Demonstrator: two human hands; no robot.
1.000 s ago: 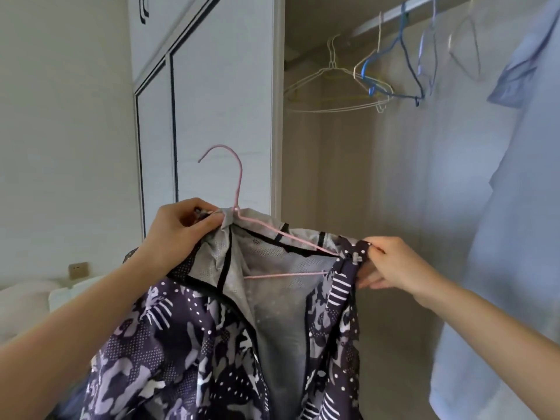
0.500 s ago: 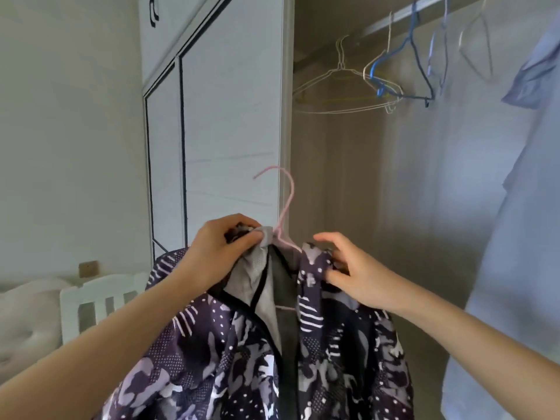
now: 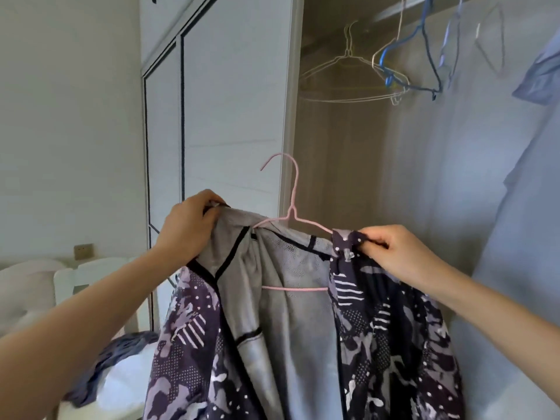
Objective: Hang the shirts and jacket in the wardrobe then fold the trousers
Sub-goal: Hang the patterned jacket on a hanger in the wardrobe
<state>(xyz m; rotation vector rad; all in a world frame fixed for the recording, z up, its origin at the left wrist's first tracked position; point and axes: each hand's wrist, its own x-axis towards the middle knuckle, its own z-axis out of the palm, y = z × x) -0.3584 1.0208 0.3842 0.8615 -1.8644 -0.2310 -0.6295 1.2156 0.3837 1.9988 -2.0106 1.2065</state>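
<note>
Purple camouflage-print jacket [image 3: 188, 344] drapes a pink wire hanger [image 3: 292, 211]; left hand [image 3: 185, 230] and right hand [image 3: 400, 256] pinch its shoulders, seating them.

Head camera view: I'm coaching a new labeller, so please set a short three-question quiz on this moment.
1. True or false: the pink hanger sits inside the jacket, and its hook is not on the rail.
2. Of the left hand and the right hand, which has a grip on the jacket? A: left only. B: right only. C: both.
3. What colour is the shirt hanging at the right edge of the view?

Key: 1 true; 2 C; 3 light blue.
</note>
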